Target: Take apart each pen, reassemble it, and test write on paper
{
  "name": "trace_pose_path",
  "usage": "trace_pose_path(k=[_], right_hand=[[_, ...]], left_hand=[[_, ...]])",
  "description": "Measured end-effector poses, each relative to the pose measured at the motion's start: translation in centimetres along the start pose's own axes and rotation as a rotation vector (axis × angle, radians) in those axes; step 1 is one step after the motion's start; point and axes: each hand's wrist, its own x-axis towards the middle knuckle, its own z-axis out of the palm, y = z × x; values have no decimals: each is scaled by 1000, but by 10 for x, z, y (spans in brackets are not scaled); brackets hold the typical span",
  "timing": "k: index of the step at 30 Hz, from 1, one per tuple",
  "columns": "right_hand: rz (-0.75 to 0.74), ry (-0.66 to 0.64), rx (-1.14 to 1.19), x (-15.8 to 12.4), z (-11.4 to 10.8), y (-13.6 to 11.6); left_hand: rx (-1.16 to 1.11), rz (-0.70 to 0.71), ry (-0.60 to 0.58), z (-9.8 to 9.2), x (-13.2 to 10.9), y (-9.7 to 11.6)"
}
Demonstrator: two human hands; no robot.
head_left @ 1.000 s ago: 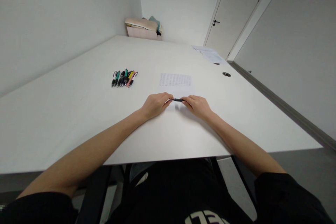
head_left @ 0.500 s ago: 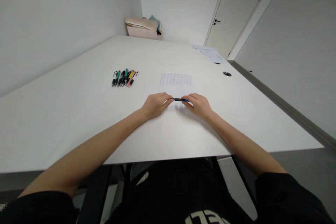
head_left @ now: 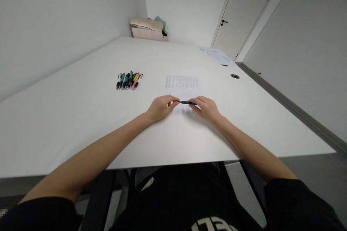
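Between my two hands a dark pen [head_left: 186, 102] with blue parts lies level above the paper. My right hand [head_left: 205, 107] pinches its blue end between thumb and fingers. The thumb and fingertips of my left hand [head_left: 163, 107] are closed on a small dark piece at the pen's other end; whether it is joined to the pen cannot be told. Under and beyond the hands lies a white sheet [head_left: 182, 82] with rows of writing. To the left, several pens [head_left: 129, 81] in black, green, yellow, pink and white lie side by side.
The white table [head_left: 67, 122] reaches to the walls. More papers [head_left: 218, 56] lie at its far right, by a round dark grommet [head_left: 234, 76]. A pink box [head_left: 148, 33] with folded cloth stands beyond the far edge.
The pen and my right hand have shifted very slightly to the right. My left hand is almost still.
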Motion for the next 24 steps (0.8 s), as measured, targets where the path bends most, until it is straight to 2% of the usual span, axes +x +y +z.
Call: trace_pose_path(k=[10, 24], right_hand=[[-2, 44, -9, -1, -1, 4], [36, 57, 23, -3, -2, 9]], left_hand=[[-236, -199, 44, -3, 4, 1], [-333, -363, 103, -4, 3, -9]])
